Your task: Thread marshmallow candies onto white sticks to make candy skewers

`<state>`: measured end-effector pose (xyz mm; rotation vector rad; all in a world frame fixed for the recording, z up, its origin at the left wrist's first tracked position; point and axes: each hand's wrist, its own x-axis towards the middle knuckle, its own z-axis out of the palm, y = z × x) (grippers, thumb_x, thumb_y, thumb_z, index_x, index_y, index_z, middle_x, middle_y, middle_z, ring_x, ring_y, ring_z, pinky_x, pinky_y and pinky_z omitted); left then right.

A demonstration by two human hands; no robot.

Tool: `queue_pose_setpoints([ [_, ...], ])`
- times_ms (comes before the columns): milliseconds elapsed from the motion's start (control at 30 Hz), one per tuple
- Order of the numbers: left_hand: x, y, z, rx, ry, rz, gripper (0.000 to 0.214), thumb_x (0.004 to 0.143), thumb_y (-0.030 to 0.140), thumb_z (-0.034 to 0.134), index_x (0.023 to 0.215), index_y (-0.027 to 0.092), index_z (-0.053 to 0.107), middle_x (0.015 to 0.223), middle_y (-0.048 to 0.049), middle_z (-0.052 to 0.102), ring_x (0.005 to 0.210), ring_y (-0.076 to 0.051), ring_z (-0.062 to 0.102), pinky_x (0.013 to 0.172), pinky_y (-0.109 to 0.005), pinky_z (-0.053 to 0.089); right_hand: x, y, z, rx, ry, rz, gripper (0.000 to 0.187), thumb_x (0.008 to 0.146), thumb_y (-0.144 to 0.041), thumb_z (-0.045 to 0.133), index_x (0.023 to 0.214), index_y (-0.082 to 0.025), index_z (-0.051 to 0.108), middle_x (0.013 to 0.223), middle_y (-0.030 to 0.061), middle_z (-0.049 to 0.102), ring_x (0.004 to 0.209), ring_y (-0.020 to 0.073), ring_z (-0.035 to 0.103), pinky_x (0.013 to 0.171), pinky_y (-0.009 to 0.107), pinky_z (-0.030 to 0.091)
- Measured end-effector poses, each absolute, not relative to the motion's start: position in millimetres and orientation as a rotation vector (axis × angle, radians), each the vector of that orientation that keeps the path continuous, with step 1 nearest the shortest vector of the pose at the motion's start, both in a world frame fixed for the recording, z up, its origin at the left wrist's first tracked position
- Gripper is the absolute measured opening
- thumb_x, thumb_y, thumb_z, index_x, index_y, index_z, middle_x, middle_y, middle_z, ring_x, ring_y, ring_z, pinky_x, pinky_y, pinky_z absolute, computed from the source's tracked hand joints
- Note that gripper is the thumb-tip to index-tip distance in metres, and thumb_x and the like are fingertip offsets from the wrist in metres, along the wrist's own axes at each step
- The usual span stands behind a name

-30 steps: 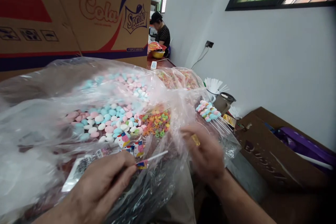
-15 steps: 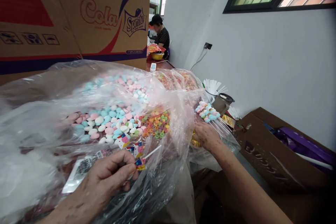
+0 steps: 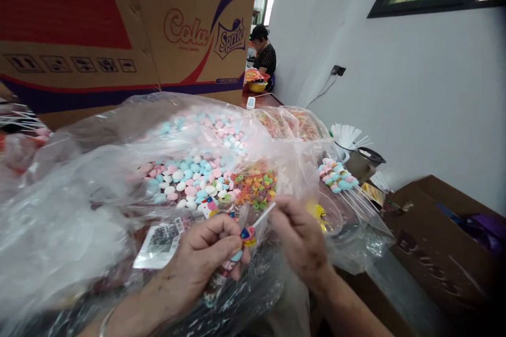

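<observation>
My left hand is closed on a wrapped lollipop with a colourful wrapper and a white stick pointing up to the right. Pale blue and printed clear wrapping shows below those fingers. Close to the stick's tip, my right hand has its fingers curled together, slightly blurred; what they hold, if anything, I cannot make out. Behind it, yellow ties lie in a clear round tub. Beyond my left hand, pink, blue and white candies and small ring candies lie in open clear bags.
A large Cola Sprite carton stands at the back left. On the right are candy skewers, a dark jug, white sticks and a brown box. A person sits at the far end.
My right hand has moved left from the tub of yellow ties to the lollipop stick. My left hand has shifted right with the lollipop. The view has turned left.
</observation>
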<state>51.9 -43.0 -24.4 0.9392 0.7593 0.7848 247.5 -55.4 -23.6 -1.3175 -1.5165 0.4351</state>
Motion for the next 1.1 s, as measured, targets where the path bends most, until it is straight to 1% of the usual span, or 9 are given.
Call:
queue_pose_setpoints([
  [200, 52.2, -42.1, -27.1, 0.844, 0.813, 0.893, 0.024, 0.076, 0.036, 0.075, 0.075, 0.017, 0.060, 0.061, 0.0014, 0.068, 0.046, -0.007, 0.057, 0.046, -0.016, 0.041, 197.5, -51.9, -42.7, -1.075, -1.477, 1.078, 0.017, 0.091, -0.026, 0.050, 0.075, -0.020, 0.054, 0.061, -0.0047, 0.060, 0.055, 0.0106, 0.058, 0.056, 0.022, 0.048],
  [333, 50.3, -41.2, -32.3, 0.842, 0.859, 0.979, 0.022, 0.076, 0.034, 0.075, 0.078, 0.017, 0.062, 0.060, 0.0030, 0.067, 0.045, -0.007, 0.056, 0.045, -0.015, 0.039, 197.9, -49.1, -40.9, -1.121, -1.433, 1.171, 0.016, 0.090, -0.026, 0.053, 0.076, -0.020, 0.058, 0.063, -0.0044, 0.061, 0.057, 0.0110, 0.060, 0.057, 0.022, 0.049],
  [500, 52.0, -40.5, -34.7, 0.851, 0.977, 1.009, 0.021, 0.073, 0.034, 0.075, 0.077, 0.018, 0.062, 0.056, 0.0046, 0.064, 0.042, -0.007, 0.055, 0.043, -0.015, 0.038, 196.5, -50.3, -42.7, -1.233, -1.646, 0.899, 0.022, 0.090, -0.015, 0.049, 0.070, -0.018, 0.057, 0.068, -0.0022, 0.062, 0.066, 0.0110, 0.059, 0.063, 0.021, 0.046],
  [633, 53.6, -36.4, -37.3, 0.856, 1.052, 1.015, 0.022, 0.075, 0.035, 0.072, 0.069, 0.018, 0.059, 0.055, 0.0042, 0.063, 0.041, -0.007, 0.051, 0.041, -0.016, 0.037, 195.5, -49.6, -47.7, -1.142, -1.980, 0.085, 0.028, 0.093, -0.011, 0.043, 0.071, -0.017, 0.059, 0.067, 0.0015, 0.056, 0.065, 0.0144, 0.051, 0.062, 0.027, 0.040],
  [733, 51.6, -29.1, -38.3, 0.939, 1.099, 0.962, 0.022, 0.074, 0.032, 0.069, 0.063, 0.019, 0.055, 0.047, 0.0073, 0.054, 0.040, -0.008, 0.048, 0.041, -0.017, 0.036, 202.0, -45.5, -47.1, -0.917, -2.160, -0.417, 0.032, 0.098, -0.013, 0.037, 0.085, -0.012, 0.066, 0.072, 0.0064, 0.060, 0.070, 0.0190, 0.050, 0.066, 0.034, 0.038],
  [800, 47.1, -22.8, -35.6, 1.045, 1.078, 0.823, 0.017, 0.073, 0.027, 0.066, 0.063, 0.019, 0.055, 0.046, 0.0074, 0.054, 0.041, -0.010, 0.050, 0.041, -0.018, 0.036, 210.4, -41.7, -43.6, -0.766, -2.266, -0.504, 0.032, 0.100, -0.013, 0.036, 0.095, -0.010, 0.067, 0.080, 0.0082, 0.064, 0.079, 0.0208, 0.053, 0.072, 0.036, 0.040],
  [900, 37.6, -15.0, -26.6, 1.172, 0.974, 0.476, 0.002, 0.067, 0.020, 0.061, 0.066, 0.018, 0.061, 0.052, 0.0042, 0.062, 0.042, -0.011, 0.054, 0.042, -0.019, 0.037, 222.9, -36.8, -36.0, -0.584, -2.431, -0.496, 0.028, 0.100, -0.014, 0.039, 0.097, -0.011, 0.067, 0.095, 0.0094, 0.067, 0.092, 0.0210, 0.055, 0.079, 0.037, 0.041],
  [1000, 30.8, -11.9, -19.1, 1.236, 0.885, 0.235, 0.008, 0.063, 0.018, 0.062, 0.067, 0.017, 0.068, 0.057, 0.0016, 0.066, 0.042, -0.012, 0.055, 0.043, -0.021, 0.039, 228.5, -34.4, -28.1, -0.471, -2.590, -0.433, 0.018, 0.098, -0.016, 0.048, 0.095, -0.013, 0.065, 0.112, 0.0096, 0.066, 0.094, 0.0190, 0.055, 0.075, 0.034, 0.041],
  [1100, 28.7, -12.4, -18.5, 1.276, 0.866, 0.136, 0.003, 0.064, 0.019, 0.065, 0.065, 0.018, 0.068, 0.059, 0.0017, 0.066, 0.042, -0.011, 0.053, 0.044, -0.021, 0.040, 228.2, -34.7, -21.5, -0.405, -2.697, -0.347, 0.012, 0.096, -0.018, 0.053, 0.091, -0.015, 0.063, 0.103, 0.0070, 0.067, 0.085, 0.0165, 0.054, 0.069, 0.031, 0.039],
])
